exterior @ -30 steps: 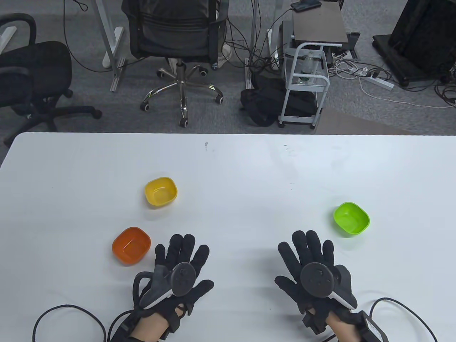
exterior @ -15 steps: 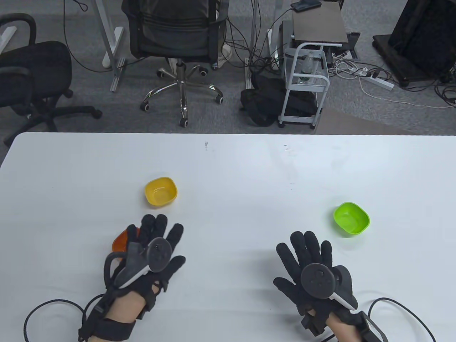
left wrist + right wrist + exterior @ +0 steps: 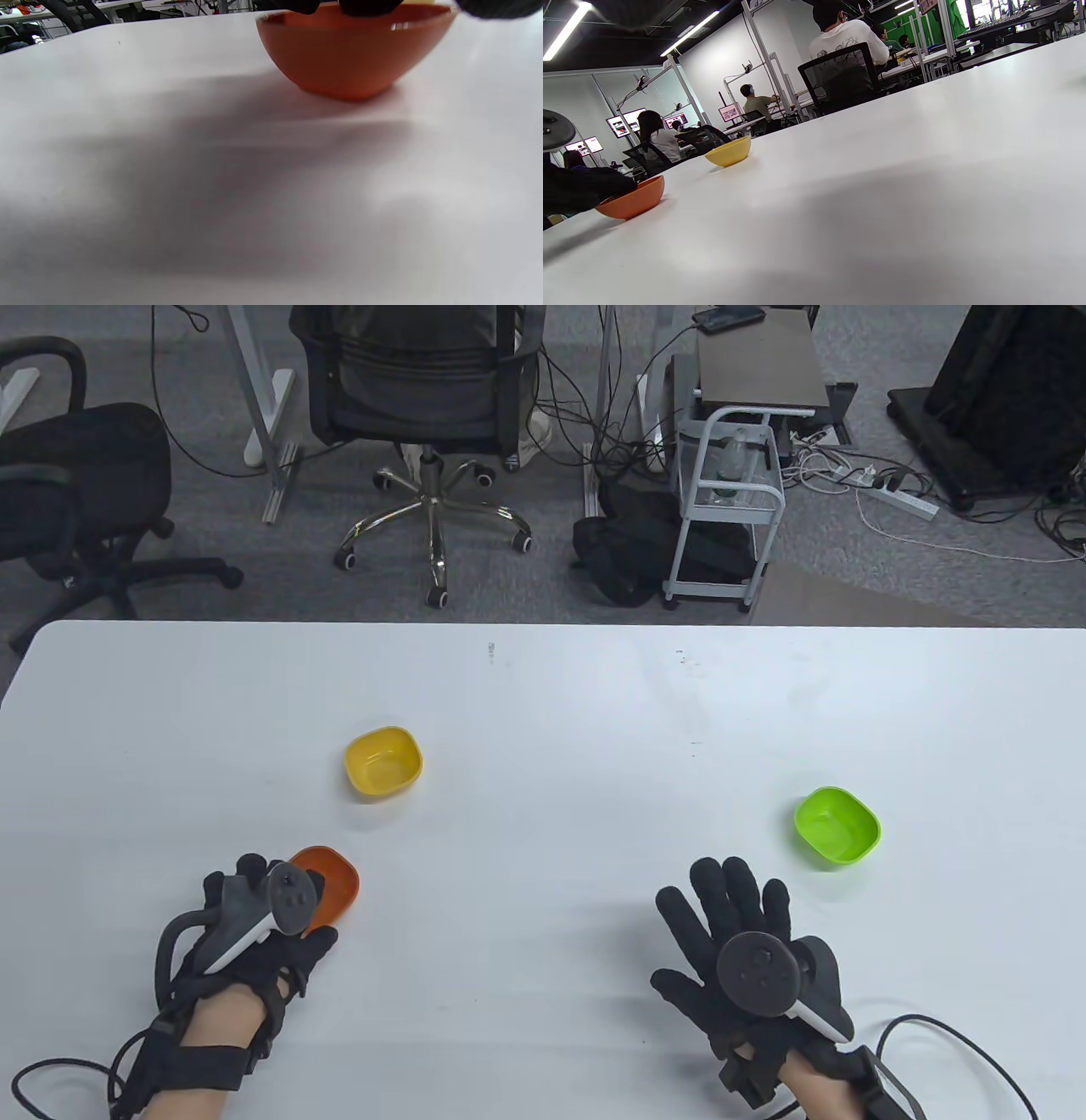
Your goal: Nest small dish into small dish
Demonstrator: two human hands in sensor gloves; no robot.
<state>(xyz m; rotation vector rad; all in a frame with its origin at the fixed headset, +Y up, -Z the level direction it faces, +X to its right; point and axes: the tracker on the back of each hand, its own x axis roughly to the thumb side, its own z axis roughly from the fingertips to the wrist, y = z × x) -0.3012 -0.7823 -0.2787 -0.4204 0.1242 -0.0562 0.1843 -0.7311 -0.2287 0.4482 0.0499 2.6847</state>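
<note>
An orange small dish (image 3: 335, 886) sits on the white table (image 3: 543, 695) at the front left. My left hand (image 3: 288, 903) covers its left half. In the left wrist view my fingertips (image 3: 369, 5) lie over the rim of the orange dish (image 3: 352, 55), with the thumb at its outer side. The dish stands on the table. A yellow small dish (image 3: 383, 762) stands farther back. A green small dish (image 3: 836, 825) stands at the right. My right hand (image 3: 725, 916) lies flat and empty on the table, fingers spread, left of the green dish.
The right wrist view shows the orange dish (image 3: 634, 201) and the yellow dish (image 3: 729, 152) along the table. Cables trail from both wrists near the front edge (image 3: 933, 1027). Office chairs and a small cart stand beyond the table's far edge.
My left hand moved left and back toward me, from beside the orange dish to over its left half, and its fingers curled onto the rim. My right hand stayed put.
</note>
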